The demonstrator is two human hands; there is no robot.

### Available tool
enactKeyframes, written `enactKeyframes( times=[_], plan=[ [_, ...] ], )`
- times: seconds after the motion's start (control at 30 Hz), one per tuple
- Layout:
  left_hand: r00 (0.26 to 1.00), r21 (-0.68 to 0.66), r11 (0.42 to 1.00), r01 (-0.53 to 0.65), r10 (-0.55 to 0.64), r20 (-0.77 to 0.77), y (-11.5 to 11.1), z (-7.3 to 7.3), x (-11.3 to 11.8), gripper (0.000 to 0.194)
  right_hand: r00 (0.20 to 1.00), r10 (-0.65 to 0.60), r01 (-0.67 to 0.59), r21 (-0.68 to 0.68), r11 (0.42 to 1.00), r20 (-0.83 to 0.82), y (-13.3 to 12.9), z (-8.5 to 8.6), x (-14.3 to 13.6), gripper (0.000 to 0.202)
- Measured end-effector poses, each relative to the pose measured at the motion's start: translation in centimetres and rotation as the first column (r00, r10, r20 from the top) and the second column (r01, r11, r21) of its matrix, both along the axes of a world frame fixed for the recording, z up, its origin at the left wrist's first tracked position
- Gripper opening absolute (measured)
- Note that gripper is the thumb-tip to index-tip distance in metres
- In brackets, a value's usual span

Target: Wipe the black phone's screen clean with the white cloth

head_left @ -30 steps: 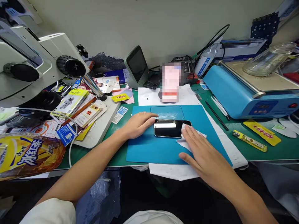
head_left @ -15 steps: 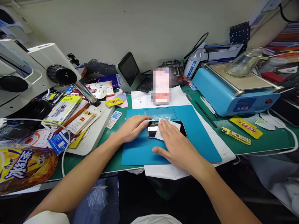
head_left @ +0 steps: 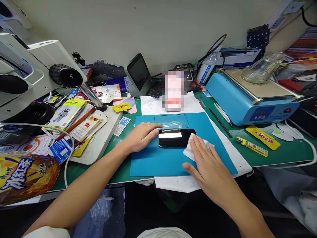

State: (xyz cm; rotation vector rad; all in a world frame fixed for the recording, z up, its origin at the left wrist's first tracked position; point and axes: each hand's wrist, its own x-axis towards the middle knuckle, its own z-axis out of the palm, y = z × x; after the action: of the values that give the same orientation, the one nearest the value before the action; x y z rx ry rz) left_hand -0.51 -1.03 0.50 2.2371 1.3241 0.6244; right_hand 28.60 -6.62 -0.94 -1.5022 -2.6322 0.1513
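Note:
A smartphone (head_left: 173, 139) with a dark, shiny screen lies flat on the blue mat (head_left: 153, 165), its long side running left to right. My left hand (head_left: 142, 137) holds its left end, thumb and forefinger at the edge. Under the fingers of my right hand (head_left: 205, 153) is a white cloth or wipe (head_left: 188, 152), pressed down over the phone's right end and the mat beside it. Just behind the phone lies a clear, phone-sized sheet with a dark outline (head_left: 171, 121).
Behind the mat stands another phone, blurred out (head_left: 172, 92). A blue heating machine (head_left: 228, 99) carries a glass jar (head_left: 262, 71) at right. Left are a microscope (head_left: 65, 76), several boxes and a tea bottle (head_left: 24, 175). A yellow cutter (head_left: 252, 146) and dark tweezers-like stick (head_left: 220, 123) lie right.
My right hand has slid the white wipe rightward along the phone to its right end, uncovering most of the screen. My left hand stays at the left end. The view has shifted slightly.

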Motion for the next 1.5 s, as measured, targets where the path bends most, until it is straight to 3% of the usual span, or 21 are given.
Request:
enactKeyframes(
  times=[0.13, 0.4, 0.73, 1.2, 1.37, 1.5],
  plan=[
    [1.000, -0.006, 1.000, 0.004, -0.004, 0.007, 0.1, -0.1, 0.0, 0.058, 1.000, 0.002, -0.001, -0.015, 1.000, 0.018, -0.6, 0.0, 0.5, 0.083],
    [0.999, -0.016, 0.999, -0.030, 0.030, 0.023, 0.1, -0.2, 0.0, 0.059, 0.997, -0.077, 0.081, -0.187, 0.979, 0.027, 3.7, 1.6, -0.9, 0.087],
    [1.000, -0.007, 1.000, -0.005, 0.005, 0.004, 0.1, 0.1, 0.2, 0.057, 1.000, -0.023, 0.023, -0.006, 1.000, 0.004, -1.6, -0.2, 1.5, 0.084],
    [0.999, -0.016, 0.999, -0.029, 0.029, 0.012, 0.0, -0.1, 0.3, 0.059, 0.994, -0.103, 0.105, -0.130, 0.986, 0.023, 1.6, 1.4, -0.8, 0.090],
    [0.999, -0.006, 0.999, -0.043, 0.043, 0.018, 0.0, -0.2, 0.4, 0.061, 0.999, 0.002, -0.007, -0.123, 0.992, -0.042, 1.3, 1.3, -2.9, 0.083],
    [0.999, -0.009, 0.999, -0.031, 0.031, 0.021, 0.0, -0.2, 0.3, 0.061, 0.992, 0.094, -0.103, -0.104, 0.989, -0.083, 0.3, 1.1, -2.8, 0.077]
  ],
)
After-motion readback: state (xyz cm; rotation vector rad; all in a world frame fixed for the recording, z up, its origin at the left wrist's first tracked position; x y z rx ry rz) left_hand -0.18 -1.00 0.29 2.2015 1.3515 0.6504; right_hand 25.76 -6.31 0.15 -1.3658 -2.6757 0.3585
